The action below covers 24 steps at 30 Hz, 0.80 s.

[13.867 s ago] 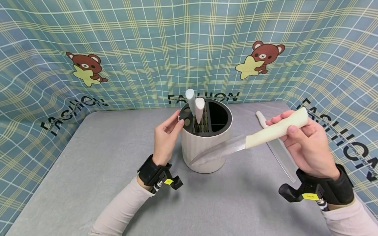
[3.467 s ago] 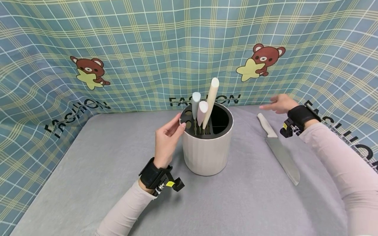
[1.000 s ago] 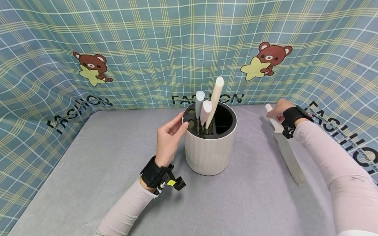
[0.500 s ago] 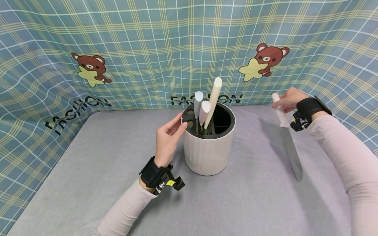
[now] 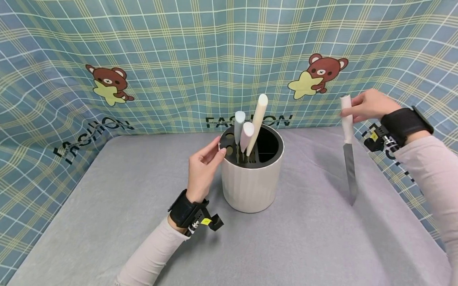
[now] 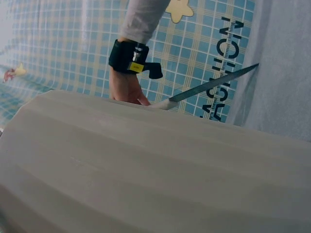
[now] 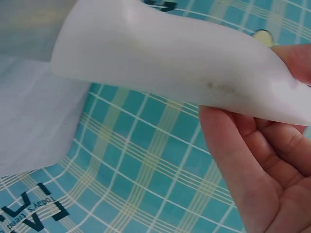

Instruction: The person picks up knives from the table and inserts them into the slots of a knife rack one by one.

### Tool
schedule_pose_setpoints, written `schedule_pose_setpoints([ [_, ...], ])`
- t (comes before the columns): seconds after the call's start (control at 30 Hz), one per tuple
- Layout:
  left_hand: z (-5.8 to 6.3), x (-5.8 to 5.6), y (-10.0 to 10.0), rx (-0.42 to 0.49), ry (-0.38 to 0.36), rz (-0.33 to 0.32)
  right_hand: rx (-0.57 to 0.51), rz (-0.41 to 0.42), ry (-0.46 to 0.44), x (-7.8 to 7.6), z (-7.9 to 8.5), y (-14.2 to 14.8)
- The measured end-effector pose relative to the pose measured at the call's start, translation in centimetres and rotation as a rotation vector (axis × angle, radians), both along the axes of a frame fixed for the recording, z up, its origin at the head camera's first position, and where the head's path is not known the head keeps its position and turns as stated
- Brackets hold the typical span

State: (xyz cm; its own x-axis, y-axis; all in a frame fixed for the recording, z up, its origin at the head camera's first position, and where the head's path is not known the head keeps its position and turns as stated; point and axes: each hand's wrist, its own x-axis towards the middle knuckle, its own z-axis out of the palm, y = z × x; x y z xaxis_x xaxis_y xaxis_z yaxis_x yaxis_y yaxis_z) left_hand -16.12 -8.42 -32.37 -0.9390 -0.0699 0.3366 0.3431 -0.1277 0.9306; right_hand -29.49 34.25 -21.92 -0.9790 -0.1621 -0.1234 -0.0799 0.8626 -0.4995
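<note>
In the head view my right hand pinches a kitchen knife by its white handle, above the right side of the table. The blade hangs down, its tip near the cloth. The right wrist view shows the white handle close up between thumb and fingers. My left hand holds the rim of a white ribbed knife holder with thumb and fingers. In its black slotted top stand a pale blue handle, a pink handle and a cream handle; their blades are hidden inside.
A grey cloth covers the table. Behind it and at both sides hangs a blue checked curtain with bears and lettering. The holder's right half is a wide dark compartment; round holes lie on its left.
The cream-handled knife, earlier in my right hand, stands in the holder. My right hand has since picked up the white-handled knife from the table and raised it, blade down. My left hand stays on the holder.
</note>
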Motion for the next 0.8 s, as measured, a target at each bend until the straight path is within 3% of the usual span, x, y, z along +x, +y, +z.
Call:
schedule_pose_setpoints([
  [0.53, -0.1, 0.1, -0.2, -0.004, -0.004, -0.010, -0.175, -0.047, 0.105, 3.6, 2.4, -0.2],
  [0.8, 0.1, 0.1, -0.2, -0.007, -0.008, -0.010, -0.289, 0.002, 0.141, 5.9, 2.2, -1.4],
])
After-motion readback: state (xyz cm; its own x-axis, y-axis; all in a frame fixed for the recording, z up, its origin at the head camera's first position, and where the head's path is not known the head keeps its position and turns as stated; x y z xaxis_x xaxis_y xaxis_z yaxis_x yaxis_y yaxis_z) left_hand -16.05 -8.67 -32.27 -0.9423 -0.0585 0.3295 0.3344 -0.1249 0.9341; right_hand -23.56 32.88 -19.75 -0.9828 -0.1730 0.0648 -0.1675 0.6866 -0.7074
